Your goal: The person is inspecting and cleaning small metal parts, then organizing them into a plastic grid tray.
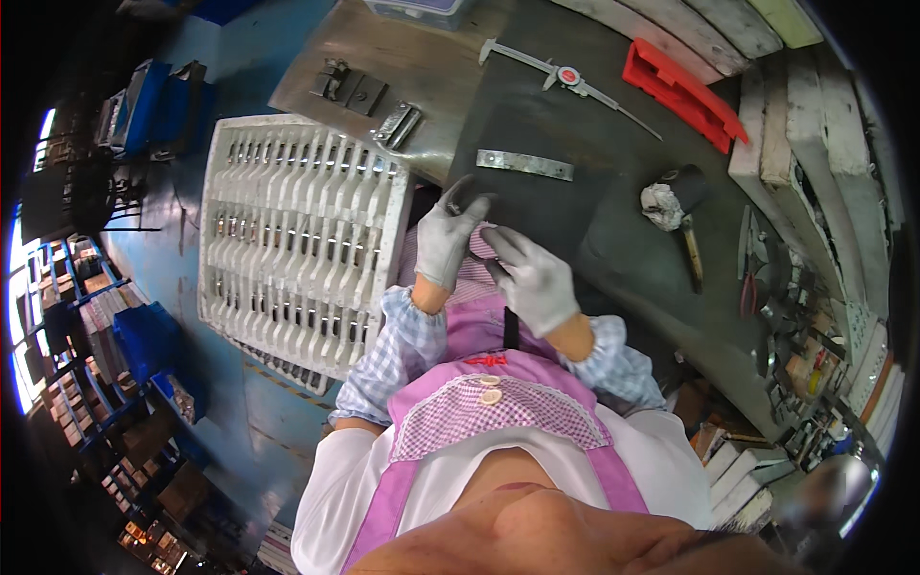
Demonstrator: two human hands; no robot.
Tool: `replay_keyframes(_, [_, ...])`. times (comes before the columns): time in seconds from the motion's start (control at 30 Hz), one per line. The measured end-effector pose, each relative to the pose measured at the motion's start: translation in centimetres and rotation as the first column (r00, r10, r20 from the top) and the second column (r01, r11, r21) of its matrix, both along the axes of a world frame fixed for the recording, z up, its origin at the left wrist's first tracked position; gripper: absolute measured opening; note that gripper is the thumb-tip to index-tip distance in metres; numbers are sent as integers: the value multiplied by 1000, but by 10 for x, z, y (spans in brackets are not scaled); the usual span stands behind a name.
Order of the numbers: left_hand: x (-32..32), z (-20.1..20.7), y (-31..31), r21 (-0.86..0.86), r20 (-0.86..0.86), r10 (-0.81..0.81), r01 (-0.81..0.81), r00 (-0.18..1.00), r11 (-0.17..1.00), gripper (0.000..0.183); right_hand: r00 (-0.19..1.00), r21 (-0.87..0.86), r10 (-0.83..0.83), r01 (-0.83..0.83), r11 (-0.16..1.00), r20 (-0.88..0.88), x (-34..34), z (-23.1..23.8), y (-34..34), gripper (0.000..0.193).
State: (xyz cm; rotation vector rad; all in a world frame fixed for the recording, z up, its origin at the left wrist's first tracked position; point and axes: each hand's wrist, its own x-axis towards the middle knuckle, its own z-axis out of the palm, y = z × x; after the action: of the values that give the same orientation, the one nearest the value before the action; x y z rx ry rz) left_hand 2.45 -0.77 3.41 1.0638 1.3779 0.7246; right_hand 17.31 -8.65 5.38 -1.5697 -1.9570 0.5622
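Both hands wear pale work gloves and come close together in front of my pink apron, at the near edge of the dark work mat [522, 206]. My left hand [446, 235] has its fingers and thumb bent toward each other, with a dark spot between them. My right hand [539, 283] reaches toward it, thumb and fingers curled. Anything held is too small or hidden to name. Just beyond the hands lies a flat, slightly curved metal strip [525, 165] with holes near its ends. Farther off rests a dial caliper [567, 76], its jaws toward the left.
A white foam tray [407, 206] with rows of slim metal parts stands at left. Metal blocks [362, 93] sit beyond it. To the right are a red plastic holder [682, 93], a wooden-handled tool [692, 254] by a white wad, and pliers [749, 287]. White slabs [805, 125] border the bench.
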Motion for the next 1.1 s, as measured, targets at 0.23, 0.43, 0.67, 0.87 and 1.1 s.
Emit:
replay_keyframes(0.23, [16,-27,-10,-384,511,379,-189,772,904,46,959,-92,83,-111,990,-272,22,-45,14,41])
replay_keyframes(0.43, [10,-36,3,-268,642,308,-171,702,948,50,823,-426,-365,168,889,-436,54,-26,62,29])
replay_keyframes(0.67, [-12,-46,19,60,-114,-152,160,982,985,43,709,-362,-502,358,861,-494,47,-41,95,21])
replay_keyframes(0.87, [3,-48,30,559,-359,117,113,926,821,34,688,-327,-477,349,878,-547,47,-46,94,24])
replay_keyframes(1.1, [10,-41,45,630,-610,50,445,791,636,38,657,-303,-494,391,869,-570,64,-41,87,30])
